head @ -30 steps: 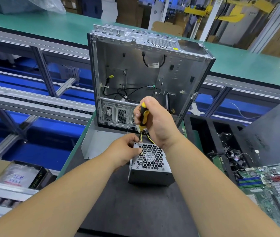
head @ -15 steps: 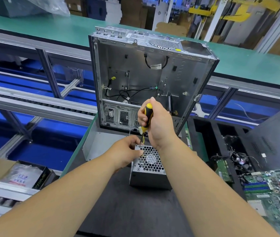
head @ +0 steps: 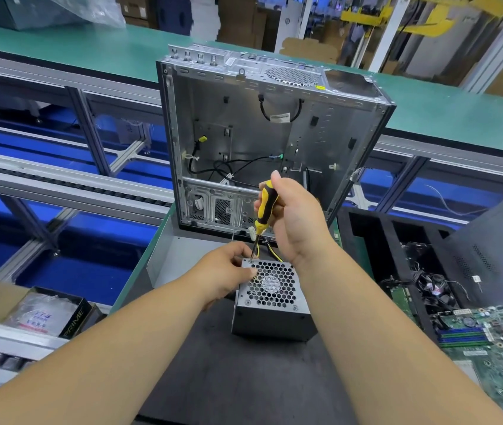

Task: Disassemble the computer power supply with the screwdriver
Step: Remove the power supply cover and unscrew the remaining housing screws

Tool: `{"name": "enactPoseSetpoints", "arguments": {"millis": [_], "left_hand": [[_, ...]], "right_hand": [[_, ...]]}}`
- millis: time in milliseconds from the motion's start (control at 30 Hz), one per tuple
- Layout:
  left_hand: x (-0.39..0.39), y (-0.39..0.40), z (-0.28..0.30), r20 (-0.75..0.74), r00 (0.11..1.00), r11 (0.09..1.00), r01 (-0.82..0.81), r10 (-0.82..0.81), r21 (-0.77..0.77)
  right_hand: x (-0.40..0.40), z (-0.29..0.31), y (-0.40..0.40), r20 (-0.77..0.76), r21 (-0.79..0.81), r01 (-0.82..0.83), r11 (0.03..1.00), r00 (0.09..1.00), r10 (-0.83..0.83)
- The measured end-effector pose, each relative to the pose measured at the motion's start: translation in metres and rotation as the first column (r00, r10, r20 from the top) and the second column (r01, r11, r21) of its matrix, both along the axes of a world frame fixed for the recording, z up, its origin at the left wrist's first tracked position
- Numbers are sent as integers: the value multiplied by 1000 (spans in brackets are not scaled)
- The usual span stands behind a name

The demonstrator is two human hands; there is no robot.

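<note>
Trainee: Right hand (head: 296,222) position?

Technician: Fingers curled round the yellow-and-black handle of the screwdriver (head: 266,207), thumb lying up along its top. The tool is nearly upright. Its tip sits on the far-left corner of the power supply (head: 271,305), beside the honeycomb grille.

Trainee: Left hand (head: 228,271)?

Technician: It grips that corner of the power supply. The thumb rests on the grille and the other fingers wrap over the far edge, just beside the tip.

Trainee: Location of the unit?

Technician: Grille side up on the black mat (head: 228,378), between both forearms. Yellow and black wires (head: 274,253) leave its far side. Directly behind it stands the open computer case (head: 244,133), upright, with loose cables inside. To the right, well apart, a green circuit board (head: 495,342) lies flat. To the left, lower down, a black box (head: 75,320) holds a plastic-wrapped item.
</note>
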State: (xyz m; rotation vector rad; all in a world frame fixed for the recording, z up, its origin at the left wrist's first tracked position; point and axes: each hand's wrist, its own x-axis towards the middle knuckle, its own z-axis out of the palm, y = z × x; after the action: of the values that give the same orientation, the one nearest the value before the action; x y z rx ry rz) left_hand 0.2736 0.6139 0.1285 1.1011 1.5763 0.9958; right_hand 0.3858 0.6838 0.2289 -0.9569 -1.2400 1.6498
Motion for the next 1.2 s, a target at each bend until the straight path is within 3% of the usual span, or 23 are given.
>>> {"name": "enactPoseSetpoints", "arguments": {"millis": [200, 400, 500, 767, 1033, 1200], "left_hand": [[-2, 2, -2, -16, 1000, 1000, 5, -5, 2], [-1, 1, 0, -18, 1000, 1000, 4, -4, 0], [-1, 1, 1, -29, 1000, 1000, 8, -8, 2], [-1, 0, 0, -44, 999, 1000, 13, -13, 8], [0, -2, 2, -40, 999, 1000, 22, -22, 1], [1, -3, 5, -26, 1000, 1000, 17, -17, 1]], "right_hand": [[-10, 1, -4, -104, -37, -59, 998, 993, 55], [-10, -4, -4, -232, -58, -4, 998, 973, -9], [-7, -4, -3, -218, -42, -40, 998, 976, 30], [-1, 2, -1, 10, -18, 3, 1000, 1000, -3], [-4, -6, -8, -186, 7, -100, 995, 977, 100], [-5, -8, -12, -160, 94, -150, 984, 973, 164]]}}
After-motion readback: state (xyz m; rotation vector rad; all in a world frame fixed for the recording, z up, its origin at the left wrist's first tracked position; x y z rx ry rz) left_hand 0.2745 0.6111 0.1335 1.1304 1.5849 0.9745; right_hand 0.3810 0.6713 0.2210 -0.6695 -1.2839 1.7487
